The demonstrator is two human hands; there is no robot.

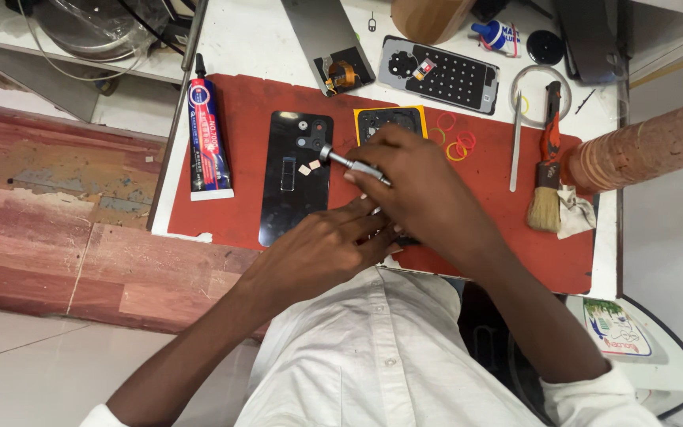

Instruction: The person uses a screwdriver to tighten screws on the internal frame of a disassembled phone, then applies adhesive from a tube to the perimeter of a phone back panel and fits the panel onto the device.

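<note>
My right hand (pixel 416 186) grips a small metal screwdriver (pixel 349 163), its handle end pointing left over the red mat (pixel 515 237). Under both hands lies a phone with a yellow-rimmed frame (pixel 389 119), mostly hidden. My left hand (pixel 326 245) rests against the phone's near edge, fingers curled on it. A black phone back cover (pixel 294 178) lies just left of the hands, with two small pale pieces on it.
A tube of glue (pixel 209 138) lies at the mat's left. Coloured rubber bands (pixel 456 142), metal tweezers (pixel 516 142), a brush (pixel 547 174) and a crumpled cloth (pixel 575 212) lie right. Another opened phone part (pixel 440 75) and a brown roll (pixel 642 150) sit beyond.
</note>
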